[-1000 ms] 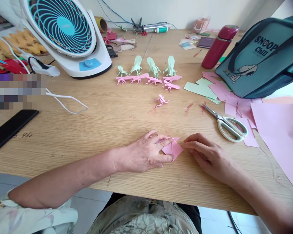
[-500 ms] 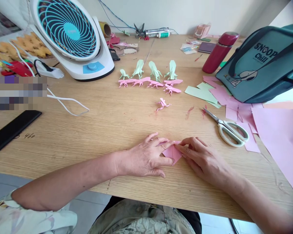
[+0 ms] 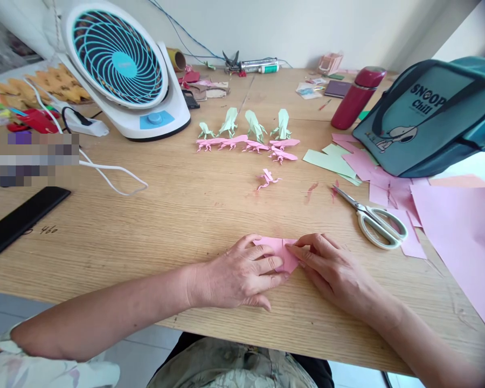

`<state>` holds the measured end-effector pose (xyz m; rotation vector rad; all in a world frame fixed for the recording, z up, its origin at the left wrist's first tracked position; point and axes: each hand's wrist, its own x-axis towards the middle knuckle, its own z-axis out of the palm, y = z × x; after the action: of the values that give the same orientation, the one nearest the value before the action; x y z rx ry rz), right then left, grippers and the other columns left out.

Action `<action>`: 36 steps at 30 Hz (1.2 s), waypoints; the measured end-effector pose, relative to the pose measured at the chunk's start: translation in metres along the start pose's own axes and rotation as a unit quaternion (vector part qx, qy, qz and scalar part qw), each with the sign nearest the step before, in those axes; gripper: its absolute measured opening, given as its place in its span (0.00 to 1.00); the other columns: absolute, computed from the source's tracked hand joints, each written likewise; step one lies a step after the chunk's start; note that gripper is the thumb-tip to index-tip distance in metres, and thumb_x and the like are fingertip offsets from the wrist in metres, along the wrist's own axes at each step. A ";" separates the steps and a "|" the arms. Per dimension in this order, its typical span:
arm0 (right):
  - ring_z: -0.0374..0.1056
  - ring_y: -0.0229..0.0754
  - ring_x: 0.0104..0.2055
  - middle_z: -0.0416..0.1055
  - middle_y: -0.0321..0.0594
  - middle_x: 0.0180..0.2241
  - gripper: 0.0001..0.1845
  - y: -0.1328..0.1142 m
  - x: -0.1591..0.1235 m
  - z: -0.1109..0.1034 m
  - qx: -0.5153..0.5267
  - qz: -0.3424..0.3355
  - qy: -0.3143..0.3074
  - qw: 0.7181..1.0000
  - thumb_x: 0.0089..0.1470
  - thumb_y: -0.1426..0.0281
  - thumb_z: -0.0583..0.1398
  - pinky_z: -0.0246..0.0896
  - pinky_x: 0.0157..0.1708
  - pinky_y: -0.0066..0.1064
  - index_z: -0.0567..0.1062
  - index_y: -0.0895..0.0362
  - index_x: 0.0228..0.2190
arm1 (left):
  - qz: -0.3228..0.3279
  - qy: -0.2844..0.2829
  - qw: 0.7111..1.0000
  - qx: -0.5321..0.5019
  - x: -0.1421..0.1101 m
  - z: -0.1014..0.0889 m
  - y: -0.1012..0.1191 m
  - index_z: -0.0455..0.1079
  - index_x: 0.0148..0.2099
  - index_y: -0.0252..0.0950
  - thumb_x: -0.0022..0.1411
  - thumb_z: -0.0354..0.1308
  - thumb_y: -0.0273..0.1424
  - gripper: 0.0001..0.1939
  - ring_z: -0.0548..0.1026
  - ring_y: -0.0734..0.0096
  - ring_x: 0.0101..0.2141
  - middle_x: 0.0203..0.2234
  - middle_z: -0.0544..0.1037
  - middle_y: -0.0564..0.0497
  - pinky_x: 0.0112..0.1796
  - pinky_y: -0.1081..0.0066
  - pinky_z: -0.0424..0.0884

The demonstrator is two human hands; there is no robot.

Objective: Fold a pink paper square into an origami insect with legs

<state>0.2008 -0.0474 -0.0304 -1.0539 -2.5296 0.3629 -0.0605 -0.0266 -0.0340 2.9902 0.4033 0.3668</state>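
A small folded piece of pink paper lies on the wooden table, with a crease down its middle. Across its left part rests my left hand, palm down with the fingers spread, covering some of the paper. My right hand pinches the paper's right edge between thumb and forefinger; its other fingers are curled. Beyond the hands stands a small pink folded-paper figure with thin legs.
Pink paper figures and green ones stand further back. To the right lie scissors, paper pieces and a large pink sheet, with a red flask and teal bag behind. A fan stands left.
My right hand has come leftward to the paper and taken hold of its right edge. My left hand's fingers have shifted over the paper. The view has tilted slightly.
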 end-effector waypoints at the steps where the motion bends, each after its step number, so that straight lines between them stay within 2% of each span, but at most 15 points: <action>1: 0.68 0.46 0.44 0.67 0.49 0.46 0.21 0.000 0.000 0.000 -0.002 0.000 -0.005 1.000 0.65 0.76 0.52 0.71 0.43 0.41 0.69 0.54 0.57 | 0.000 0.001 1.000 -0.003 0.000 0.000 0.000 0.68 0.61 0.36 0.69 0.51 0.48 0.27 0.68 0.57 0.55 0.55 0.75 0.42 0.58 0.56 0.56; 8: 0.69 0.46 0.43 0.68 0.49 0.46 0.21 0.002 0.001 0.005 -0.041 -0.005 -0.027 0.999 0.66 0.75 0.50 0.71 0.42 0.41 0.68 0.54 0.57 | 0.002 -0.002 1.000 -0.018 0.001 0.000 -0.003 0.66 0.62 0.36 0.69 0.51 0.48 0.28 0.65 0.55 0.60 0.59 0.72 0.42 0.59 0.56 0.57; 15: 0.69 0.45 0.36 0.70 0.48 0.43 0.20 0.002 0.004 0.008 -0.126 0.002 -0.044 0.991 0.65 0.73 0.51 0.68 0.36 0.39 0.69 0.55 0.56 | 0.008 0.005 1.000 -0.022 0.001 0.000 -0.003 0.66 0.62 0.34 0.70 0.50 0.48 0.28 0.64 0.54 0.61 0.58 0.72 0.40 0.60 0.57 0.55; 19: 0.70 0.46 0.40 0.70 0.49 0.47 0.16 0.001 -0.002 0.004 -0.106 -0.021 -0.042 0.993 0.65 0.74 0.51 0.68 0.40 0.41 0.72 0.55 0.51 | 0.011 -0.013 1.000 -0.011 0.000 -0.001 -0.002 0.65 0.63 0.35 0.71 0.48 0.47 0.28 0.64 0.55 0.61 0.60 0.70 0.41 0.60 0.56 0.56; 23: 0.70 0.48 0.42 0.71 0.50 0.49 0.16 -0.001 -0.007 0.000 -0.104 -0.011 -0.035 0.994 0.67 0.72 0.50 0.68 0.42 0.44 0.71 0.57 0.52 | 0.019 -0.032 0.999 -0.001 0.000 -0.002 -0.002 0.65 0.63 0.37 0.70 0.48 0.50 0.29 0.64 0.55 0.61 0.61 0.69 0.41 0.59 0.56 0.56; 29: 0.70 0.49 0.41 0.72 0.50 0.47 0.14 -0.006 -0.009 0.003 -0.129 -0.012 -0.026 0.991 0.66 0.72 0.52 0.67 0.39 0.43 0.72 0.58 0.49 | 0.040 -0.010 0.999 -0.006 0.000 -0.001 -0.008 0.66 0.62 0.36 0.71 0.48 0.47 0.27 0.66 0.55 0.59 0.60 0.70 0.42 0.57 0.56 0.59; 32: 0.69 0.50 0.41 0.73 0.51 0.46 0.15 -0.007 -0.007 0.002 -0.134 -0.018 -0.007 0.991 0.65 0.75 0.53 0.66 0.39 0.43 0.72 0.58 0.51 | 0.066 0.002 0.998 -0.017 0.000 -0.001 -0.013 0.69 0.59 0.35 0.71 0.49 0.44 0.23 0.68 0.57 0.58 0.61 0.70 0.41 0.59 0.55 0.58; 36: 0.68 0.46 0.41 0.73 0.50 0.47 0.16 -0.006 0.002 -0.003 -0.081 -0.052 0.000 0.995 0.64 0.78 0.53 0.66 0.40 0.40 0.72 0.58 0.51 | 0.093 0.027 0.994 -0.058 0.001 -0.001 -0.022 0.75 0.47 0.36 0.70 0.53 0.38 0.14 0.69 0.56 0.58 0.55 0.76 0.42 0.60 0.55 0.59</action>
<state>0.1973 -0.0494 -0.0250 -0.9734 -2.6371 0.1293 -0.0654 -0.0055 -0.0352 2.9160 0.1044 0.4698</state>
